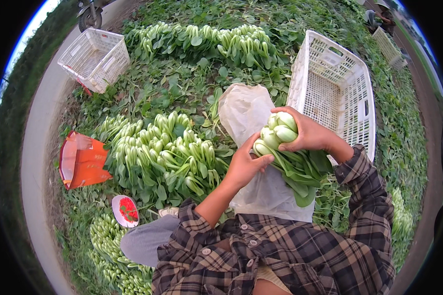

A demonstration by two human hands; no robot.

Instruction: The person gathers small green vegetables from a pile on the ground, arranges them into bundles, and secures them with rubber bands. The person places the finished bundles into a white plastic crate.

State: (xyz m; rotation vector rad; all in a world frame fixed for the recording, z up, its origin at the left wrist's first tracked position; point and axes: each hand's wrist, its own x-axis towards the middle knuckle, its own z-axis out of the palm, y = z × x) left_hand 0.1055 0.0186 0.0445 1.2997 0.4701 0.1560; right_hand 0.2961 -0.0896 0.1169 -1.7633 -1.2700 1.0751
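Between my two hands is a bunch of bok choy [300, 169], its pale stem ends tilted up and its dark leaves hanging toward my lap. My right hand [312, 132] curls over the stem ends from the right. From the left, my left hand [248, 162] grips the lower stems, thumb across them. A whitish plastic sheet [246, 105] lies beneath the bunch and over my lap. Just left of my left hand, a large pile of bok choy [167, 152] rests on the ground, stems upward.
A white plastic crate [364, 105] stands at the right, another crate [96, 59] at the far left. An orange bag [84, 164] and a pale bowl [118, 206] of red pieces sit on the left. More bok choy [201, 42] lies in a far row. A person [381, 19] is at the far right.
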